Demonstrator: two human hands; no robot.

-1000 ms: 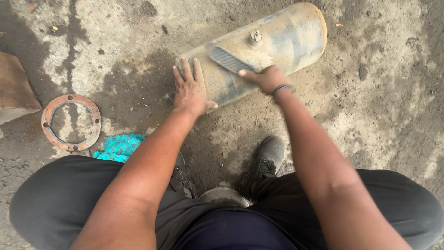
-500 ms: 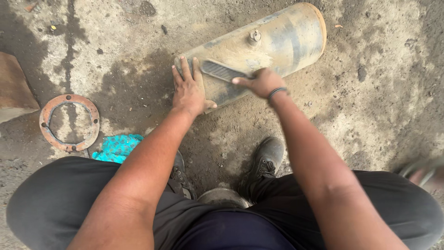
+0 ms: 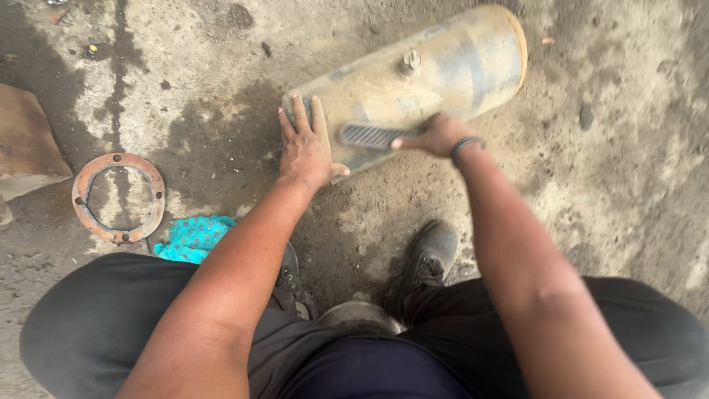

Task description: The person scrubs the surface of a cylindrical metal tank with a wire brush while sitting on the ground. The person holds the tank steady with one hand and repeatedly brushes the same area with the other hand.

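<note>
A round rusty metal ring with small bolt holes (image 3: 118, 197) lies flat on the dirty grey concrete floor (image 3: 613, 170) at about nine o'clock. Just beside it, toward seven o'clock, sits a crumpled bright blue-green cloth (image 3: 193, 238). A flat brown slab (image 3: 28, 144) pokes in from the edge at about ten o'clock. Dark wet stains spread over the floor near eleven o'clock. Near six o'clock, a worn black lace-up shoe (image 3: 430, 255) stands on the dusty floor, close to a dull round metal piece (image 3: 360, 316).
</note>
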